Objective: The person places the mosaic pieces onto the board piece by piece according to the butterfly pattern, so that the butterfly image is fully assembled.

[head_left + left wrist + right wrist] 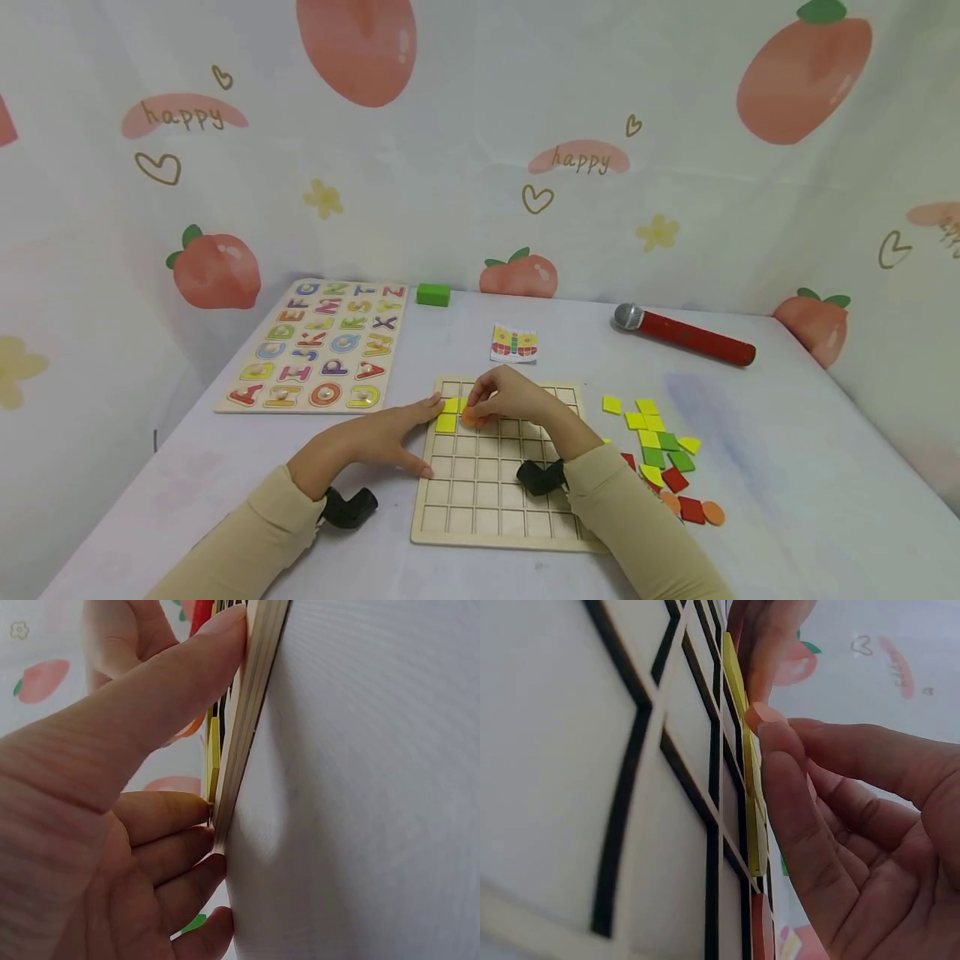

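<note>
My right hand (517,396) pinches an orange round piece (468,417) over the upper left of a wooden grid board (487,496). In the right wrist view the orange piece (768,714) peeks out between thumb and fingertip. Yellow pieces (446,423) lie in the board's upper-left squares, partly hidden by the fingers. My left hand (382,437) rests along the board's left edge with fingers spread. In the left wrist view its thumb and fingertips touch the board's side (244,739).
Loose yellow, green, red and orange pieces (652,457) lie right of the board. A picture card (514,343) is behind it. An alphabet puzzle (315,346) lies at back left, with a green block (433,295) beside it. A red microphone (686,335) lies at back right.
</note>
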Tool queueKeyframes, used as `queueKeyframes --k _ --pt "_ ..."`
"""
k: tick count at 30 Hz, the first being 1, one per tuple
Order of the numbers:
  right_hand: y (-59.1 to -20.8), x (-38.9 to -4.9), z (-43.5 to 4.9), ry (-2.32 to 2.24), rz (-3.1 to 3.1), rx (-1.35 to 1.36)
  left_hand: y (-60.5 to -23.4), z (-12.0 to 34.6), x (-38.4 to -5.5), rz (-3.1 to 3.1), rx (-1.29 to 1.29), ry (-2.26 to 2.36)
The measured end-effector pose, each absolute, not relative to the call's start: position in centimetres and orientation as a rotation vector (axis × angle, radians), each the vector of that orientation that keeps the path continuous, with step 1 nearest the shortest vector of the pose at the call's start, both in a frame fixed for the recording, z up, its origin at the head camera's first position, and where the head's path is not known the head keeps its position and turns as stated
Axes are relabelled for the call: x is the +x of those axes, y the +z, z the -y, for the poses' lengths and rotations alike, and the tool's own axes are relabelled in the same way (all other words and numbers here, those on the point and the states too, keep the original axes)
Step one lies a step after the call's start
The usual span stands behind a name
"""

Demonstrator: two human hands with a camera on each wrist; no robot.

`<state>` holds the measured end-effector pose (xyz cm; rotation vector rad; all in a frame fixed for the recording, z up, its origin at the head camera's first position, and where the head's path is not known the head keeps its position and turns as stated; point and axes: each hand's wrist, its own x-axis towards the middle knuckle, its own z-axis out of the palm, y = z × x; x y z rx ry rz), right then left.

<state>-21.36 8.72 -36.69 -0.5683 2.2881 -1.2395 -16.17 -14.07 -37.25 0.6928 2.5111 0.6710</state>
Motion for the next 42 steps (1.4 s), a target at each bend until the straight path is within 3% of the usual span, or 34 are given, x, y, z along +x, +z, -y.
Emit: queueKeyframes --k 22,30,42 --pt "-37.0 -20.8 -8.1 -1.074 -2.456 -0.665 -37.1 14.2 -16.2 -2.508 0.721 0.687" --pt "-35.3 -20.6 -12.1 -1.195 -2.434 -0.652 -37.5 13.9 -16.0 -2.509 0.698 0.672" --pt "-33.6 -21.2 -19.5 -1.181 -2.584 -0.378 -37.5 14.1 -16.0 -2.519 0.694 0.674"
